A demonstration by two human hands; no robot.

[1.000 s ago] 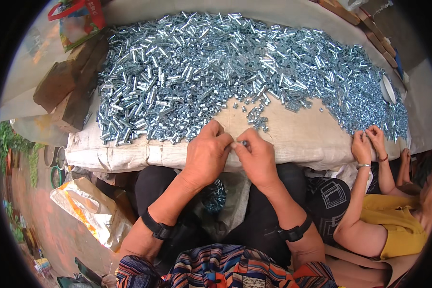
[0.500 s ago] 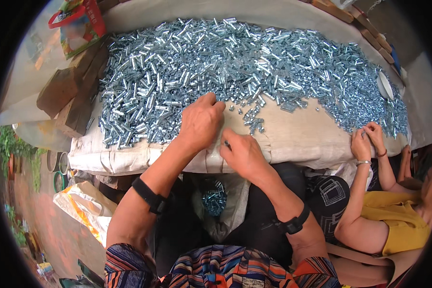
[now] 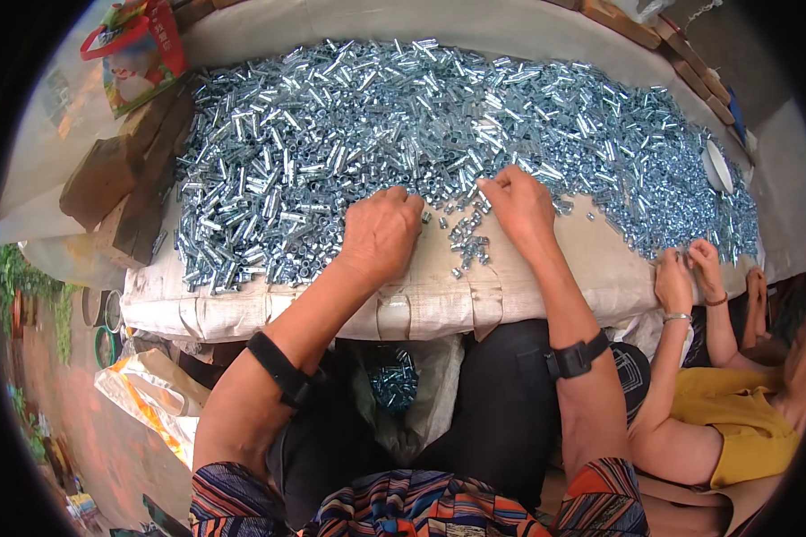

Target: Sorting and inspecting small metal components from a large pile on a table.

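A wide heap of shiny bluish metal sleeves and small nut-like pieces covers the cloth-topped table. At its near edge, my left hand is closed with its knuckles up; whatever its fingers hold is hidden. My right hand reaches to the heap farther right, thumb and fingers pinched together at the edge of the pieces. What it grips is too small to make out. Between both hands lies a loose little cluster of metal pieces. Below the table edge, between my knees, an open pale sack contains more metal pieces.
At right, another person's hands work at the heap's near edge. A white dish rests on the heap's right end. Wooden blocks and a red bag border the left side. A white-and-orange sack stands at lower left.
My right hand has moved from the table's front edge, forward and to the right, up to the heap. My left hand stays closed in nearly the same place.
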